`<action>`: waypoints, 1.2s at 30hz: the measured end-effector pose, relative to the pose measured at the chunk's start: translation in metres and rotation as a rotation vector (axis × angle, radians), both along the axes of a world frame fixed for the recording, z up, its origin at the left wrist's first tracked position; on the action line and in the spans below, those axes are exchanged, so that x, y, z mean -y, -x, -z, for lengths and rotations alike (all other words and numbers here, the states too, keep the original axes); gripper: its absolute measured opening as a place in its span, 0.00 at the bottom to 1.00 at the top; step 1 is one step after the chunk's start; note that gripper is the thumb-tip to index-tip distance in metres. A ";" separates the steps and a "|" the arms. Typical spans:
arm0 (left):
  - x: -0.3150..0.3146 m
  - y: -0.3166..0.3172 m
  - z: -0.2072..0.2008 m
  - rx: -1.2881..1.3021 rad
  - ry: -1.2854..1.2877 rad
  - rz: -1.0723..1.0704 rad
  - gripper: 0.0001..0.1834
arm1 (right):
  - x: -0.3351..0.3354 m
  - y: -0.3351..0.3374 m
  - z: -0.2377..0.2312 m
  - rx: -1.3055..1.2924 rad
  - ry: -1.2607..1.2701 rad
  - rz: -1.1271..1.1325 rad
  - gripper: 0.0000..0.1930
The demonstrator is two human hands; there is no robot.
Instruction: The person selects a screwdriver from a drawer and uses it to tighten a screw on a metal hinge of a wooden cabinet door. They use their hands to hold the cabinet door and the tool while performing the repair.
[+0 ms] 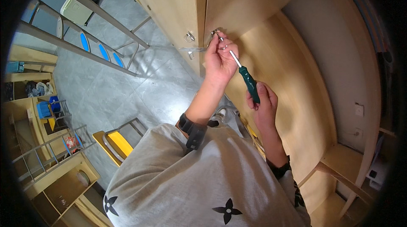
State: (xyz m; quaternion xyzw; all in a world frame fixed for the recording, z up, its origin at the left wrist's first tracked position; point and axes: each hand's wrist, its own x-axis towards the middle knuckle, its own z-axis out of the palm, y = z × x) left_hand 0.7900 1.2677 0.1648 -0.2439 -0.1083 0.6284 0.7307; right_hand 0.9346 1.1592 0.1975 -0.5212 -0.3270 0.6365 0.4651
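We find both forearms raised in front of the torso. The left forearm [206, 102] slants up and rightward; the left hand [221, 61] reaches farther forward, its thumb and index finger extended with tips close together. The right forearm [271, 136] slants up and leftward, and the right hand [267, 100] is curled closed. We note both hands apart.

Right hand [263, 98] holds screwdriver [243, 72] by green handle [250, 86]. Left hand [220, 61] at shaft [235, 59], near metal fitting [214, 33] on wooden panel [246, 0]. Metal ladder [76, 50] with blue treads [85, 41] at upper left.
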 end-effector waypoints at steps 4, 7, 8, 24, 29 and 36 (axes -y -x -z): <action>0.008 -0.008 -0.013 -0.125 0.024 0.012 0.06 | -0.003 0.003 0.013 0.664 -0.596 0.142 0.15; 0.004 -0.006 -0.004 -0.013 -0.015 0.004 0.07 | -0.002 0.010 0.008 0.684 -0.626 0.151 0.15; 0.003 -0.005 -0.001 -0.015 -0.015 0.004 0.07 | -0.001 0.010 0.008 0.682 -0.626 0.152 0.15; 0.004 -0.003 -0.004 -0.095 -0.041 0.038 0.07 | -0.004 0.006 0.017 0.734 -0.708 0.129 0.13; 0.002 -0.002 -0.004 -0.013 -0.024 0.011 0.07 | -0.008 0.001 -0.006 -0.320 0.017 0.039 0.14; 0.005 -0.006 -0.006 -0.090 0.001 0.030 0.06 | -0.004 0.000 0.006 0.254 -0.272 0.036 0.15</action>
